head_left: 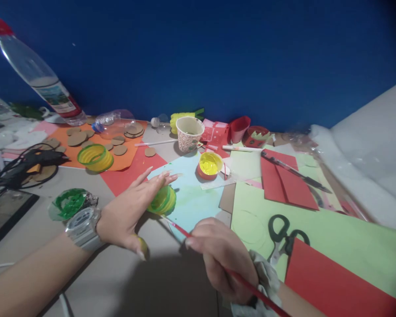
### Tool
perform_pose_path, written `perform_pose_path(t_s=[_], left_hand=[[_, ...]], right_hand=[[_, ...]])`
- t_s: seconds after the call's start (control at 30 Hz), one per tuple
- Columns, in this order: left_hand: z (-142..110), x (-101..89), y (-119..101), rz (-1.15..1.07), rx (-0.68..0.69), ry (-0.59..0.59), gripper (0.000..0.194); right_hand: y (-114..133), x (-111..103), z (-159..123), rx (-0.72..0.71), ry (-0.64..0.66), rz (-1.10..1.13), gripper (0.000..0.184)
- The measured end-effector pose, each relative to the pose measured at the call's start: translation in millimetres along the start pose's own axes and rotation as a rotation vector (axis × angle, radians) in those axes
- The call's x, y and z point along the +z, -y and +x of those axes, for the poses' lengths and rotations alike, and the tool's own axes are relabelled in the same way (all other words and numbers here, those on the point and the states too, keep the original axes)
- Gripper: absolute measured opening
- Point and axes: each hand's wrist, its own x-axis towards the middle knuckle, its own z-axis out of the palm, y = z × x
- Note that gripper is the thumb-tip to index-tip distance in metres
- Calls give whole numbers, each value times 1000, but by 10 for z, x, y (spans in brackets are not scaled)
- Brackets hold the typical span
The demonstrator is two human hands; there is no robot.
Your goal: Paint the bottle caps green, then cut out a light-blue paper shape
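Near the centre of the frame, a ribbed ring [167, 203], streaked yellow and green, sits at the left edge of a pale blue paper [198, 202] on a grey desk [178, 277]. The left hand [128, 215], left of centre, reaches over it palm down, fingers stretched out and thumb spread wide; it partly hides the ring, so contact cannot be told. At lower centre, the right hand [226, 255] has its fingers curled around a red-handled paintbrush [181, 230], pinching the shaft towards its bristle end; the tip lies at the ring's lower edge.

The ring looks light, hollow and rather thin-walled, likely to slide or dent if pushed hard. Its coat may be wet and slippery, so a gentle hold on the rim or from inside seems best. Above right stands a tub of yellow paint [209, 164]; at left, a dish of green paint [69, 202] and a similar ring [95, 158].
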Motion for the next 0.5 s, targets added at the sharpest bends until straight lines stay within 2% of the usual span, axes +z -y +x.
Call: perform_pose_path(t_s=[0.1,0.23,0.33,0.43,0.5], left_hand=[[-2,2,3,-1,-3,-1,124],[2,3,1,1,7,-6,124],[-1,8,1,7,9,-5,123],[-4,9,6,7,9,-11,123],[-1,3,4,10,16,-11,122]], right_hand=[[-10,20,-29,58,-131,12,26],[-32,39,-74,84,-150,30,25],[-39,44,-81,129,-246,36,25],[-37,55,-70,122,-218,64,22],[-38,70,-61,188,-268,49,22]])
